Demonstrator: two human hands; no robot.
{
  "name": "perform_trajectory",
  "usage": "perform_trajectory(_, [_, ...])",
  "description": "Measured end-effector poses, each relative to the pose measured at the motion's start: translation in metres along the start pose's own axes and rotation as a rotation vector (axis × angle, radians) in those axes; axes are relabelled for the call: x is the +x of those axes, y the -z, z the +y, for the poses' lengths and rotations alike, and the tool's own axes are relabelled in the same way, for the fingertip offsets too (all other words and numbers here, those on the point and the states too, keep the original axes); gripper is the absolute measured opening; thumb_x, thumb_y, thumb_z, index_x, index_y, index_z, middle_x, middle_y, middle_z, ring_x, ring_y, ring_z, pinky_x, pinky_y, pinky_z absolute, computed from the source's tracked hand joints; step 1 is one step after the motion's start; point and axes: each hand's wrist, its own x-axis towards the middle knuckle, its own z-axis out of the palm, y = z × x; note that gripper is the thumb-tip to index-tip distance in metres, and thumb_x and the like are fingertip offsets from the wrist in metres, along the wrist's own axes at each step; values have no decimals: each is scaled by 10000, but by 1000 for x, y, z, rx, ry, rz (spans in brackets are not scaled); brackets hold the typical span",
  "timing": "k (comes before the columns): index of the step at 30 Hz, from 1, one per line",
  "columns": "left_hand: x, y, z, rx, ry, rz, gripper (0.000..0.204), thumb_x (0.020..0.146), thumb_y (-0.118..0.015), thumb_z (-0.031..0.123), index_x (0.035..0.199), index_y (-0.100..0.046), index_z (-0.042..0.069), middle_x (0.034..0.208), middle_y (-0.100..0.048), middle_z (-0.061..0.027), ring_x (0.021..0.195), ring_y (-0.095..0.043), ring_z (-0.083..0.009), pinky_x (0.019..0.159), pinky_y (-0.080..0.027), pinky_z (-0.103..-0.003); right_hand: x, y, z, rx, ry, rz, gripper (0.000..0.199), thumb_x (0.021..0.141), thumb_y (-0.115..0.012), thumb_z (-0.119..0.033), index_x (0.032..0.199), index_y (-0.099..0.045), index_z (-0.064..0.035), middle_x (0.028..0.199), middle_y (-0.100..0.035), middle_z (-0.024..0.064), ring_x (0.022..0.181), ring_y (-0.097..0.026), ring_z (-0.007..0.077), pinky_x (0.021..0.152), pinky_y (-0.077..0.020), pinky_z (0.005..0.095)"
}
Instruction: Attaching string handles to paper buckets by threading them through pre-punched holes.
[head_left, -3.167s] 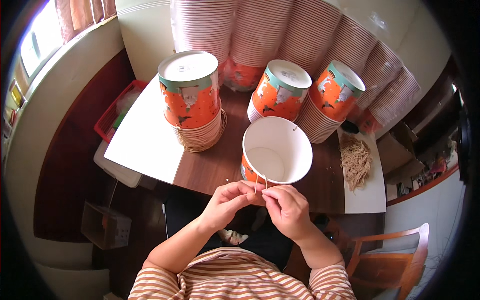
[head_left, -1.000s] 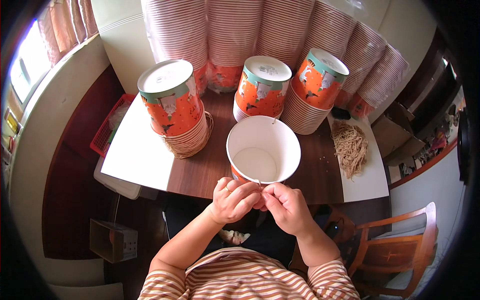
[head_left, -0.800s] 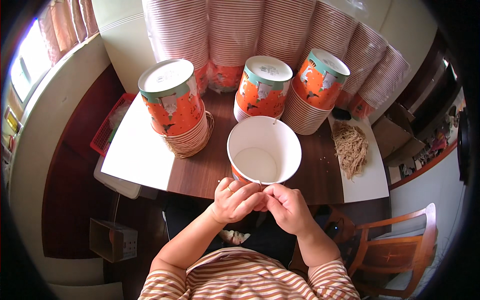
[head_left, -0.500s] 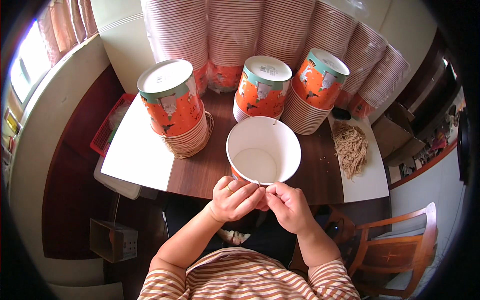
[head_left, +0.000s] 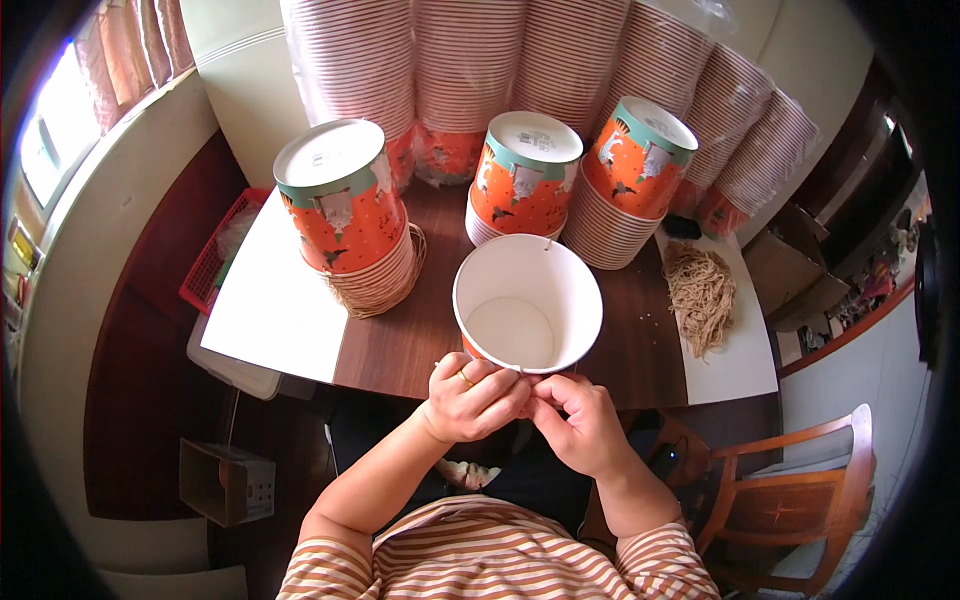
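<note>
An open paper bucket [head_left: 527,300], white inside and orange outside, stands at the near edge of the brown table [head_left: 400,345]. My left hand [head_left: 472,397] and my right hand [head_left: 578,420] meet at its near rim, fingers pinched together on a thin string that passes through the rim. The string itself is mostly hidden by my fingers. A ring shows on my left hand.
Three stacks of upturned orange buckets [head_left: 345,215] [head_left: 522,175] [head_left: 630,170] stand behind. Wrapped tall stacks of striped cups [head_left: 480,70] line the back. A pile of tan strings [head_left: 700,290] lies on a white sheet at right. Red basket [head_left: 215,260] left, wooden chair [head_left: 790,500] lower right.
Over the last second both hands stay at the bucket's near rim with only small finger movements. Since the earliest frame my head has shifted, so the bucket sits lower and nearer the centre.
</note>
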Motion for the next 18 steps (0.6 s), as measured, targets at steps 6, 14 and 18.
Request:
perform_trajectory(6, [-3, 1, 1, 21, 17, -30, 165, 738, -714, 251, 859, -653, 157, 863, -608, 39, 757, -580, -114, 641, -369, -301, -3, 6, -5, -298, 206, 79, 53, 814, -680, -71, 821, -634, -45, 764, -666, 85, 652, -608, 275, 654, -462, 341])
perform_trajectory(14, [12, 5, 9, -86, 166, -75, 196, 726, -738, 233, 886, -665, 146, 849, -633, 37, 702, -565, -119, 645, -387, -284, 10, 33, -20, -525, 405, -15, 109, 747, -708, -43, 809, -619, -55, 718, -637, 70, 639, -610, 259, 623, -455, 359])
perform_trajectory(18, [15, 7, 13, -209, 220, -104, 288, 663, -787, 113, 923, -664, 96, 835, -645, -6, 686, -589, -163, 637, -414, -305, 19, 47, -16, -504, 459, -73, 106, 783, -704, -105, 827, -616, -64, 709, -599, 58, 639, -595, 253, 623, -448, 352])
